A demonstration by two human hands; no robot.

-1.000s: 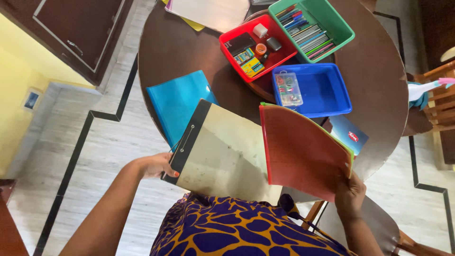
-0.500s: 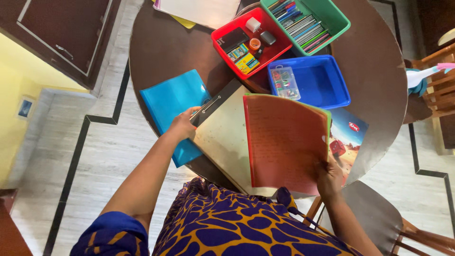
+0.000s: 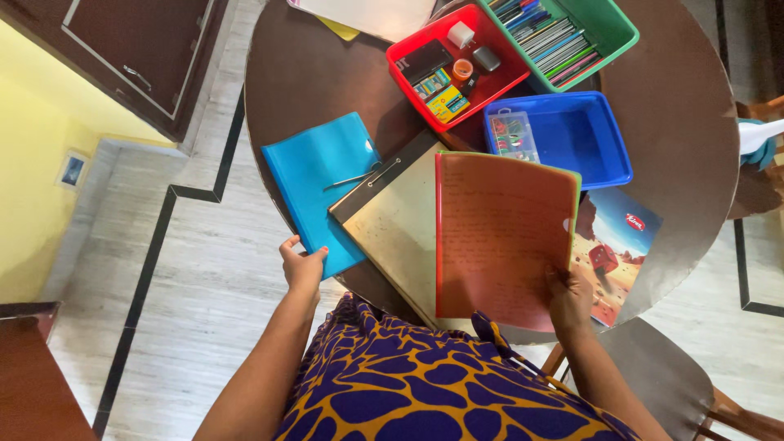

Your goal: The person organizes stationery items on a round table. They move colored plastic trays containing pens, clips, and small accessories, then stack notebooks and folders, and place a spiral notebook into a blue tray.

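My right hand point(image 3: 569, 300) grips the lower right corner of a red plastic folder point(image 3: 498, 233), held just above the round dark table point(image 3: 310, 73). Under the folder lies a beige clipboard with a black spine point(image 3: 396, 220), resting flat on the table. My left hand point(image 3: 304, 265) holds the near corner of a blue plastic folder point(image 3: 314, 184) at the table's front left edge. A picture-covered notebook point(image 3: 616, 245) lies to the right, partly hidden by the red folder.
At the back stand a red tray point(image 3: 408, 51) of small stationery, a green tray point(image 3: 622, 28) of pens and a blue tray point(image 3: 604, 143) holding a clear clip box point(image 3: 510, 135). A wooden chair point(image 3: 653, 384) is at lower right, a dark cabinet point(image 3: 139, 57) upper left.
The clipboard went from being held up to lying flat on the table. My left hand let go of it and moved down to the blue folder's corner. The red folder dropped lower.
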